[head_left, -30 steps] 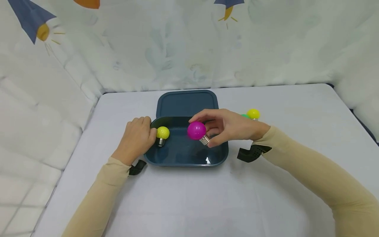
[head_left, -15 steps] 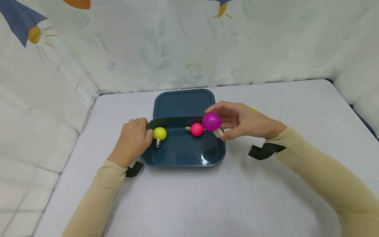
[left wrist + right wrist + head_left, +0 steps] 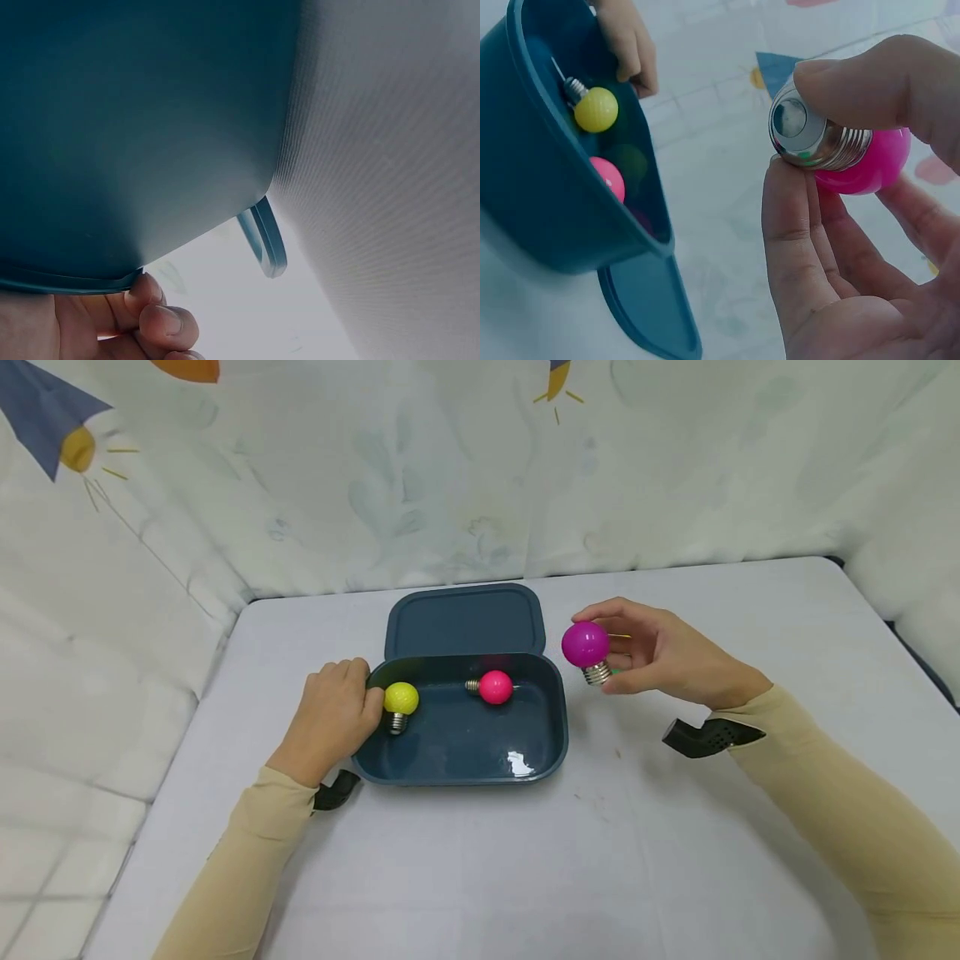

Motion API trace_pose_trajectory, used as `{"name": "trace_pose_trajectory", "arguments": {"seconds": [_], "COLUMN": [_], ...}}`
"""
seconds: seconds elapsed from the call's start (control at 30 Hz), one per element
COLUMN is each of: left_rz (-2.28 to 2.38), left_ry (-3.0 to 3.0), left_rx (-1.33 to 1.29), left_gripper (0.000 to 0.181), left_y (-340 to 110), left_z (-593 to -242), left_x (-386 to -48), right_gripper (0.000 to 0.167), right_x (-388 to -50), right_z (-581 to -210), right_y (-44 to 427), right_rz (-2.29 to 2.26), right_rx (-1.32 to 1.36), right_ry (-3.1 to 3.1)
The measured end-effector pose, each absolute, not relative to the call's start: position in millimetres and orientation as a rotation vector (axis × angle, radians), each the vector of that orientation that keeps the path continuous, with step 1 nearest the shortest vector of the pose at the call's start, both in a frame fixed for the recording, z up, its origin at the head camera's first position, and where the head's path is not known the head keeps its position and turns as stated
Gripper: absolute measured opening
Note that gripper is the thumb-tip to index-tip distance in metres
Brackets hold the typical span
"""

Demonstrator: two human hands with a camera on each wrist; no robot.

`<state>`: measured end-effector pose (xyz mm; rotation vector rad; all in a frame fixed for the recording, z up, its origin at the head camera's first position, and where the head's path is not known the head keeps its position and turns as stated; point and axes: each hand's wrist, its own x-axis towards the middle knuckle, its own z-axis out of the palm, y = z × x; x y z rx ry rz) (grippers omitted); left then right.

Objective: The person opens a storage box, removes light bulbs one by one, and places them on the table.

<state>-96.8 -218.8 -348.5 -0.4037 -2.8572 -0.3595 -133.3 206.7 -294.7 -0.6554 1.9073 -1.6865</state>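
Observation:
My right hand (image 3: 663,652) holds a purple light bulb (image 3: 585,644) above the table, just right of the dark blue box (image 3: 457,781). In the right wrist view, thumb and fingers pinch the bulb near its silver screw base (image 3: 799,124). My left hand (image 3: 330,714) grips the box's left rim, its thumb over the edge; in the left wrist view curled fingers (image 3: 161,322) show beside the rim. Inside the box, a yellow bulb (image 3: 401,698) lies by the left wall with its base towards me. A pink bulb (image 3: 496,687) lies on its side near the back wall.
A dark blue lid (image 3: 465,618) lies flat behind the box. Small bits of yellow and green show behind my right hand, mostly hidden. A white cloth covers the table (image 3: 480,868); patterned fabric (image 3: 450,468) hangs along its back edge.
My right hand has moved right with the purple bulb, from over the box to beside it. The pink bulb, hidden at first, now shows. My left hand stays on the rim.

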Motion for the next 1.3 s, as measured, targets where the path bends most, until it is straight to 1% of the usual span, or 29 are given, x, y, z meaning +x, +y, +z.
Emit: {"name": "trace_pose_trajectory", "arguments": {"seconds": [0.2, 0.67, 1.3], "left_rz": [-0.345, -0.291, -0.290], "left_ry": [-2.846, -2.824, -2.779], "left_rx": [-0.413, -0.411, -0.408], "left_gripper": [0.022, 0.022, 0.022], "left_y": [-218.4, -220.1, -219.1], "left_z": [-347.9, -347.7, -347.9], "left_x": [-96.5, -95.0, -91.8], "right_gripper": [0.068, 0.067, 0.070], "right_x": [-134.6, -139.3, -145.4], "right_z": [-300.8, -316.5, -336.6], "right_y": [223.5, 254.1, 285.7], "right_rz": [-1.750, -1.854, -1.972], "right_rx": [-0.642, -0.498, -0.361], "right_ry": [1.921, 1.977, 1.943]}}
